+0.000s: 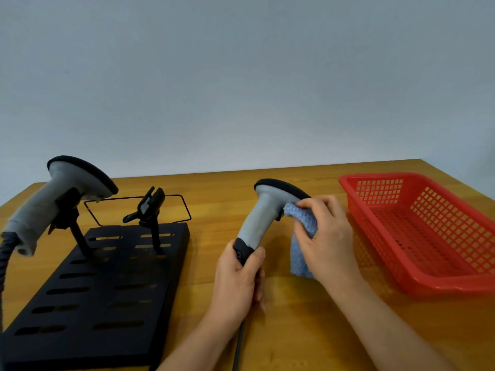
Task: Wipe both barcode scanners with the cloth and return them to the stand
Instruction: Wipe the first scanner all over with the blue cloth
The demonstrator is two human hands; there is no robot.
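My left hand (238, 279) grips the dark lower handle of a grey barcode scanner (261, 215), holding it upright above the table. My right hand (325, 234) presses a blue cloth (302, 245) against the scanner just under its black-rimmed head. A second grey scanner (51, 202) rests in the left holder of the black slotted stand (101, 285), with its coiled cable hanging off to the left. The stand's right holder (150, 207) is empty.
A red plastic mesh basket (428, 279) sits at the right on the wooden table (214, 183). The held scanner's cable (238, 346) runs down towards the near edge. A thin black wire frame (184, 207) stands behind the stand. A plain wall lies beyond.
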